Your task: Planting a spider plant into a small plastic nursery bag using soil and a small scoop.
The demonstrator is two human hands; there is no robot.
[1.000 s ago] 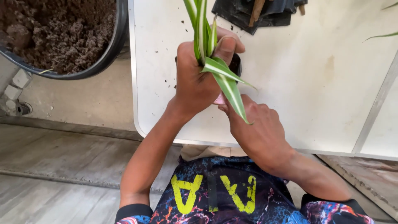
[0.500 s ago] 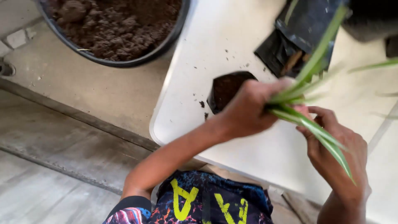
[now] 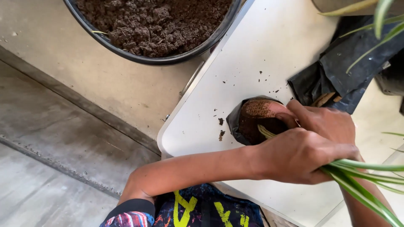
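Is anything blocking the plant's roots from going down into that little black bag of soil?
Partly: the right hand's fingers rest inside the mouth of the black bag, beside the plant that the left hand grips. Nothing else intervenes.

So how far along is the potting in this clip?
Done: the small black grow bag on the white table already holds soil. In hand: the left hand holds the striped plant with its base at the bag's mouth, and the right hand presses a thumb into the soil. Left: the plant is not upright or packed in; soil remains in the black tub.
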